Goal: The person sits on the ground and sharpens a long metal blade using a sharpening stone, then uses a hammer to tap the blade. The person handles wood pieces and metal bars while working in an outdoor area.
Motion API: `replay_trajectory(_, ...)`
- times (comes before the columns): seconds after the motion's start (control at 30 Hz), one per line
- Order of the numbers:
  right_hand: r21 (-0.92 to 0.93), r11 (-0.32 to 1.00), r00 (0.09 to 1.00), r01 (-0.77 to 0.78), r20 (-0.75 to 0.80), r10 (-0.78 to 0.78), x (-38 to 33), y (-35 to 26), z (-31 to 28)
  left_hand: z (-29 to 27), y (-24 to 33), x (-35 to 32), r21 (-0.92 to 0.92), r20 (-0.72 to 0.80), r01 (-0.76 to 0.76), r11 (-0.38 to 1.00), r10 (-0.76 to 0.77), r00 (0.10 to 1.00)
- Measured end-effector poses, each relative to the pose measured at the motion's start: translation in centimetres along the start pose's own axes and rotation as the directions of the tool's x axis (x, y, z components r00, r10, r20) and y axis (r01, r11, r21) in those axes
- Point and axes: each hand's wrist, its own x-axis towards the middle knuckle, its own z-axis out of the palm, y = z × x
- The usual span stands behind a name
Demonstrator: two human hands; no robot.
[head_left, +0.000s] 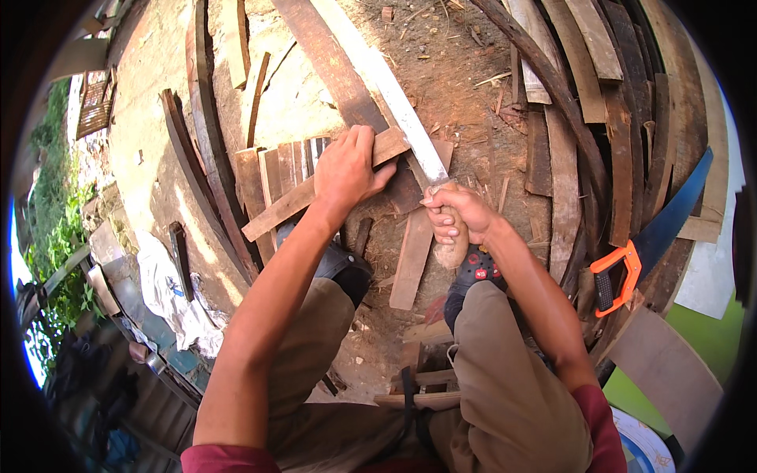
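My left hand (347, 167) is closed over a short strip of wood (281, 211), holding it slantwise across a darker plank (335, 67). The strip's far right end touches or lies close beside the blade of a machete (412, 118). My right hand (456, 213) grips that machete by its thick, pale wooden handle, the lower end of which sticks out below my fist. The long silver blade points up and to the left, and its far tip blends into the sunlit ground. Another bare board (412, 260) lies below the blade, between my shoes.
Long planks (564, 181) are piled on the right, with an orange-handled handsaw (623, 276) resting there. Dark boards (206, 118) lie on the left, near a white cloth (181, 292). My shoes (481, 268) stand close below my hands. Wood scraps litter the dirt ground.
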Motion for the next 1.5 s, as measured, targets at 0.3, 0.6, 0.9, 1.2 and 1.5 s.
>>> replay_trajectory(0.3,-0.187,0.98,0.985,0.063,-0.143,-0.091,0.5,-0.2,1.3,0.2,-0.3,0.0,-0.029,-0.026,-0.006,1.0,0.006,1.0)
replay_trajectory(0.6,-0.603,0.773,0.824,0.198,-0.325,-0.464,-3.3,1.0,2.8,0.3,-0.4,0.0,0.001,-0.023,-0.016,1.0,0.016,1.0)
replay_trajectory(0.9,-0.662,0.725,0.779,0.189,-0.349,-0.521,-4.4,3.8,4.8,0.3,-0.4,0.0,-0.01,-0.015,-0.005,1.0,0.005,1.0)
replay_trajectory(1.2,-0.995,0.104,0.568,0.009,-0.081,-0.819,-1.7,3.1,4.8,0.3,-0.3,0.1,-0.006,0.012,0.01,1.0,-0.01,1.0)
replay_trajectory(1.5,-0.989,0.133,0.649,-0.062,-0.141,-0.748,-0.5,2.7,4.8,0.4,-0.3,0.1,0.002,-0.003,0.01,1.0,-0.01,1.0)
